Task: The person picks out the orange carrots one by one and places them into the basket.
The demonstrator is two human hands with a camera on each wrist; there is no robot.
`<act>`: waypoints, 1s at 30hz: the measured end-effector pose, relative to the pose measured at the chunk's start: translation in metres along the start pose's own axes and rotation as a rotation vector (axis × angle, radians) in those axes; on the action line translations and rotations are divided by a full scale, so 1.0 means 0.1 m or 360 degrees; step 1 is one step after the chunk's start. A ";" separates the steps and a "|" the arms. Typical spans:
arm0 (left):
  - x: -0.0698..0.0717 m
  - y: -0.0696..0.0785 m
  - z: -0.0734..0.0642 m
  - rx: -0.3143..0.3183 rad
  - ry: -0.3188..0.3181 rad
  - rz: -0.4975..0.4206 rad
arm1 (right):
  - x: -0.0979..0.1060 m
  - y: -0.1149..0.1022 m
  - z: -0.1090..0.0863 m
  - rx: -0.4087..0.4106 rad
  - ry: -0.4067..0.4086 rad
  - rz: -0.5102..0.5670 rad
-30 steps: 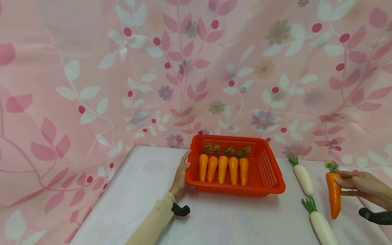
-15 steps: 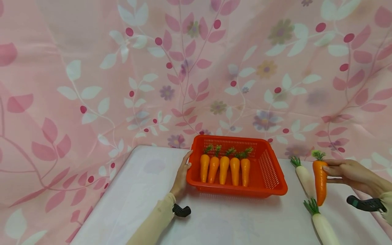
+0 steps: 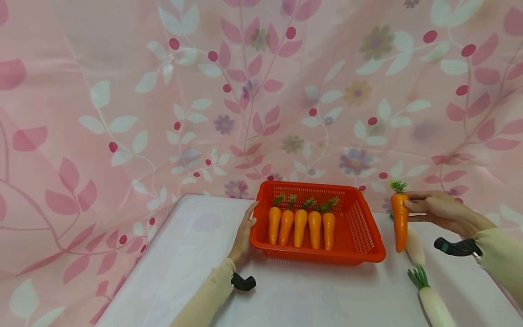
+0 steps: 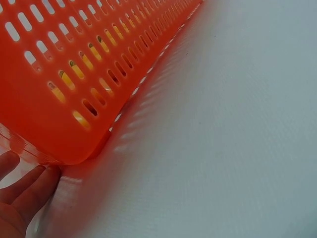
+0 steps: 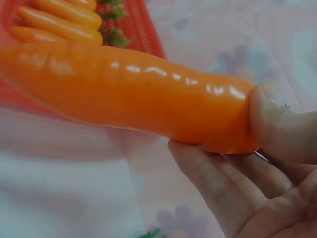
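My right hand (image 3: 445, 210) pinches an orange carrot (image 3: 400, 222) near its leafy top, thumb on one side and fingers on the other. The carrot hangs tip down just right of a red plastic basket (image 3: 318, 257). In the right wrist view the shiny carrot (image 5: 133, 94) stretches across in front of the basket. My left hand (image 3: 243, 235) rests against the basket's left side, and the left wrist view has its fingers (image 4: 37, 191) straight at the basket's lower corner. Inside the basket several carrots (image 3: 300, 227) lie in a row, tops toward the back.
Two white radishes with green tops lie on the white table (image 3: 196, 236) right of the basket. The farther radish (image 3: 414, 247) is partly hidden behind the held carrot; the nearer radish (image 3: 435, 304) reaches the frame's bottom edge. A pink floral cloth (image 3: 261, 100) hangs behind.
My right hand has moved left and away from me with the carrot, from right of the radishes to beside the basket's right rim. My left hand has stayed at the basket.
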State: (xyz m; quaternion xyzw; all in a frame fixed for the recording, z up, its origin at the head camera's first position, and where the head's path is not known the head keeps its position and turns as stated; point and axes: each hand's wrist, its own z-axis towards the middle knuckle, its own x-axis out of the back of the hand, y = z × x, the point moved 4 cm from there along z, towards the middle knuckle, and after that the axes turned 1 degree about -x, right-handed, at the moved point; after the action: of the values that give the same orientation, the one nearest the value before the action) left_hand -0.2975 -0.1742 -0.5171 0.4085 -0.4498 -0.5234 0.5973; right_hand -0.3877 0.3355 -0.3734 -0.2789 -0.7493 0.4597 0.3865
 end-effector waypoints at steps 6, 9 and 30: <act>-0.01 -0.02 0.01 -0.0024 -0.0003 0.0004 | -0.17 -0.15 0.17 0.0024 -0.0004 0.0028; -0.02 -0.03 0.02 -0.0021 -0.0001 0.0012 | -0.26 -0.17 0.26 0.0006 -0.0010 0.0066; 0.01 -0.04 0.01 -0.0021 0.0005 0.0034 | -0.74 -0.21 0.64 0.0000 -0.0053 0.0019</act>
State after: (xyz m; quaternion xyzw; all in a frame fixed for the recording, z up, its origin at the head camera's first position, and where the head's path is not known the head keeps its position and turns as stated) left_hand -0.2991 -0.1756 -0.5204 0.4007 -0.4498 -0.5192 0.6063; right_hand -0.4020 0.2391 -0.3960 -0.2757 -0.7540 0.4666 0.3712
